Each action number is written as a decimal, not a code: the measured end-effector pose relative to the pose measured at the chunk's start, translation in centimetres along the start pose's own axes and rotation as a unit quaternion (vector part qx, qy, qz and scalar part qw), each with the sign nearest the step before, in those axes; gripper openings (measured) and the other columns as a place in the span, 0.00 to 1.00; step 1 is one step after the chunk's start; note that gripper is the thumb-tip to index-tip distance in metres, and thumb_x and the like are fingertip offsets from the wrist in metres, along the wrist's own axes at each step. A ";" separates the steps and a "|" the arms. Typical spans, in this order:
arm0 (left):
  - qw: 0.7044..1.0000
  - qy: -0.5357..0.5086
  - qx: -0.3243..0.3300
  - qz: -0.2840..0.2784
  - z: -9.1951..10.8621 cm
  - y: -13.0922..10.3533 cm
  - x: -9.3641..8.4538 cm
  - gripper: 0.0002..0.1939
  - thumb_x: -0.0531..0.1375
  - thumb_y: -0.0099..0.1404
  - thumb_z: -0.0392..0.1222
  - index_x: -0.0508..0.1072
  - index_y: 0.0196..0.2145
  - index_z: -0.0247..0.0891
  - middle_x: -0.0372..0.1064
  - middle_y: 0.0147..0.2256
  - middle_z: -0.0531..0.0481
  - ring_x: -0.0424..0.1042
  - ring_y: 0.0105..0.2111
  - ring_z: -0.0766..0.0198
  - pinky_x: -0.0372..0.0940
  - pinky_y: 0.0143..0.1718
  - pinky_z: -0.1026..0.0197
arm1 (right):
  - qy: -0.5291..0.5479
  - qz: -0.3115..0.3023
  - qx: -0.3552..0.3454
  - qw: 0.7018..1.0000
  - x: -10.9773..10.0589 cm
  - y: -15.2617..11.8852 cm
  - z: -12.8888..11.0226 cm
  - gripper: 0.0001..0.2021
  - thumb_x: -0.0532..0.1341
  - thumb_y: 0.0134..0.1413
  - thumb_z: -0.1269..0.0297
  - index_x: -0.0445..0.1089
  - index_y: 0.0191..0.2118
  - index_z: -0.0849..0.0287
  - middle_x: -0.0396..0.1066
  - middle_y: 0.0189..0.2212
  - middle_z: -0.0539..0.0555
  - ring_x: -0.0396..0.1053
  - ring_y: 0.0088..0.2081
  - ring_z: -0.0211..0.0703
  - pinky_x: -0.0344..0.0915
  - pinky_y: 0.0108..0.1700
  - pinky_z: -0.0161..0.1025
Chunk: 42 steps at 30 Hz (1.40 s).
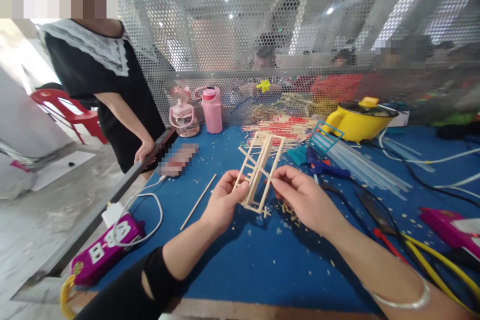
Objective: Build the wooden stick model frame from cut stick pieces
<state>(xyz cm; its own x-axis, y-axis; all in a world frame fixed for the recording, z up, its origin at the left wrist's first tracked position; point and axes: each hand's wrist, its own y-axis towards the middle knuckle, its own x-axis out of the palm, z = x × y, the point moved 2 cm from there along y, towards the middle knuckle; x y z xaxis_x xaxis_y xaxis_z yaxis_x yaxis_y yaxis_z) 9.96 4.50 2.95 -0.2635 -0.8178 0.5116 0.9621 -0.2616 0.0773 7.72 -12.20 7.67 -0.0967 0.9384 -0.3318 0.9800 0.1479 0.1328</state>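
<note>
My left hand [226,199] is closed on the lower left side of a small open frame [264,160] built from thin wooden sticks. The frame is held tilted above the blue table. A loose-looking wooden stick [252,161] lies slantwise across the frame, and my right hand [296,195] pinches its lower right end. Whether that stick is fixed to the frame, I cannot tell. Another single stick [198,202] rests on the table to the left of my left hand. Short wood scraps [289,213] lie beneath my right hand.
Behind the frame is a pile of red-tipped sticks [285,127]. Right of it are a blue glue gun [326,167], clear glue sticks [369,165], pliers [377,210] and a yellow pot [362,122]. Pink bottles [212,112], a phone [179,160] and a purple power strip [107,247] sit left. A person [101,75] stands there.
</note>
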 end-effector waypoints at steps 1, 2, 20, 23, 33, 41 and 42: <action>1.000 -0.002 -0.009 -0.011 -0.2 0.0 0.0 0.13 0.66 0.55 0.42 0.68 0.35 0.38 0.69 0.32 0.53 0.68 0.28 0.70 0.62 0.31 0.67 | 0.014 0.003 0.001 1.000 -0.1 0.0 0.2 0.09 0.56 0.59 0.57 0.64 0.34 0.57 0.59 0.22 0.44 0.54 0.20 0.31 0.51 0.20 0.31; 1.000 -0.001 -0.021 -0.022 -0.3 -0.1 0.1 0.14 0.67 0.55 0.41 0.68 0.37 0.38 0.69 0.32 0.53 0.68 0.28 0.70 0.62 0.31 0.67 | 0.030 0.008 0.003 1.000 -0.1 0.0 0.4 0.09 0.56 0.58 0.57 0.64 0.35 0.57 0.60 0.22 0.45 0.54 0.20 0.31 0.51 0.20 0.31; 0.999 0.015 -0.041 0.015 0.3 0.2 0.4 0.16 0.65 0.56 0.48 0.76 0.39 0.35 0.76 0.32 0.46 0.75 0.32 0.61 0.69 0.38 0.57 | -0.012 0.037 -0.039 0.998 -0.1 -0.6 1.7 0.06 0.61 0.53 0.66 0.70 0.39 0.57 0.74 0.31 0.50 0.71 0.33 0.40 0.67 0.37 0.35; 0.998 0.020 -0.048 0.024 0.3 0.2 0.3 0.16 0.66 0.55 0.46 0.76 0.39 0.35 0.76 0.32 0.47 0.75 0.32 0.61 0.70 0.39 0.55 | 0.005 0.031 -0.048 0.998 -0.3 -0.4 1.9 0.08 0.60 0.54 0.66 0.70 0.41 0.56 0.75 0.35 0.51 0.72 0.37 0.42 0.67 0.41 0.37; 0.997 -0.012 -0.077 0.019 0.7 0.1 0.7 0.16 0.66 0.53 0.38 0.77 0.41 0.32 0.78 0.34 0.42 0.77 0.34 0.57 0.69 0.41 0.56 | 0.014 0.045 -0.046 0.998 -0.6 -0.5 2.1 0.11 0.59 0.55 0.63 0.71 0.43 0.57 0.76 0.36 0.52 0.73 0.37 0.44 0.68 0.42 0.39; 0.996 0.023 -0.077 0.042 1.0 -0.2 0.9 0.15 0.67 0.53 0.41 0.76 0.39 0.32 0.77 0.31 0.44 0.76 0.30 0.60 0.70 0.36 0.57 | 0.010 0.055 -0.023 0.998 0.1 -0.4 2.2 0.10 0.60 0.54 0.62 0.70 0.42 0.59 0.76 0.33 0.53 0.72 0.35 0.43 0.68 0.40 0.40; 0.996 0.021 -0.078 0.041 0.9 -0.2 0.9 0.16 0.67 0.54 0.42 0.76 0.39 0.33 0.77 0.31 0.45 0.76 0.30 0.61 0.70 0.37 0.57 | 0.013 0.058 -0.025 0.998 0.1 -0.4 2.3 0.11 0.60 0.54 0.61 0.69 0.43 0.58 0.75 0.34 0.53 0.72 0.35 0.43 0.67 0.40 0.40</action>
<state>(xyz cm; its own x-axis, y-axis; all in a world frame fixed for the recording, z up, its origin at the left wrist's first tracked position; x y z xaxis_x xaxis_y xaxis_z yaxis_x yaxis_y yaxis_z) 9.63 4.29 4.17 -0.1911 -0.8593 0.4745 0.9586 -0.2674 -0.0983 7.70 -12.85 5.43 0.0117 0.9577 -0.2874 0.9753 0.0525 0.2147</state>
